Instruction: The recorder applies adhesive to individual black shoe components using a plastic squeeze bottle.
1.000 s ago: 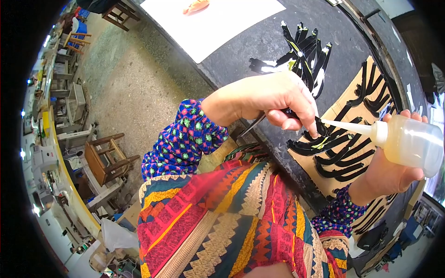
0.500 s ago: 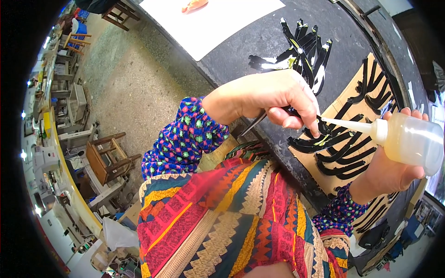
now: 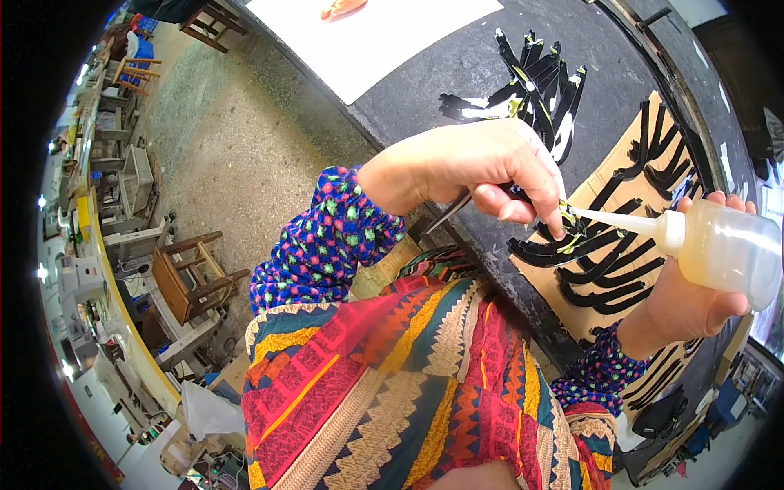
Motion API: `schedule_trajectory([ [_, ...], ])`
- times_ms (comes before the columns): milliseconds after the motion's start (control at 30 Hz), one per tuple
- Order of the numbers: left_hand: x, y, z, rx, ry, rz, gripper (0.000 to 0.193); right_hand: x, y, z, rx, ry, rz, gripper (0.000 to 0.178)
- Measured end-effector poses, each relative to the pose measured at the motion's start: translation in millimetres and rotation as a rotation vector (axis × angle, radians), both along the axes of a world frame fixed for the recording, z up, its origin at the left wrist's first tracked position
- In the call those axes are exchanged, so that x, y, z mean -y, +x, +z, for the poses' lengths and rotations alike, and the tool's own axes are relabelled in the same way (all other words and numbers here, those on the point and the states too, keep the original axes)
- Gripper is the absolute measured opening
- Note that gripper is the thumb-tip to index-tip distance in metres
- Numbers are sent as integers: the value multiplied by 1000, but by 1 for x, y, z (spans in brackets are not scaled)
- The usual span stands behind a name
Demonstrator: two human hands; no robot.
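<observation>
The right hand (image 3: pixel 694 294) is closed around a soft, pale squeeze bottle (image 3: pixel 727 249), its long nozzle pointing to a black strip (image 3: pixel 572 245) on the cardboard sheet (image 3: pixel 608 175). The left hand (image 3: pixel 482 167) is closed on a thin dark tool (image 3: pixel 453 214), fingers pressing beside the nozzle tip. More black strips (image 3: pixel 531 90) lie on the dark tabletop (image 3: pixel 441 69).

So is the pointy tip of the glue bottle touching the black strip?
Cannot tell. In the head view the glue bottle nozzle ends right at the black strip, but the left hand fingers cover that spot.
</observation>
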State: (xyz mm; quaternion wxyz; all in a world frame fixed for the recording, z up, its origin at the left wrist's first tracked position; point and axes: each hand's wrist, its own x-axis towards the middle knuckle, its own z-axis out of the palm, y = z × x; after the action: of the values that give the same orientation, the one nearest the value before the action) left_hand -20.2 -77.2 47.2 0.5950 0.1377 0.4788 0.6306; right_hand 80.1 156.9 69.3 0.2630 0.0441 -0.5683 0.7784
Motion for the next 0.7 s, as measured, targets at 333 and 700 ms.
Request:
schedule_trajectory([
  [333, -2, -1, -5, -28, 13, -9, 13, 6, 0, 2, 67, 105, -143, 101],
  [700, -1, -2, -4, -40, 29, -15, 16, 2, 5, 0, 50, 128, -152, 99],
])
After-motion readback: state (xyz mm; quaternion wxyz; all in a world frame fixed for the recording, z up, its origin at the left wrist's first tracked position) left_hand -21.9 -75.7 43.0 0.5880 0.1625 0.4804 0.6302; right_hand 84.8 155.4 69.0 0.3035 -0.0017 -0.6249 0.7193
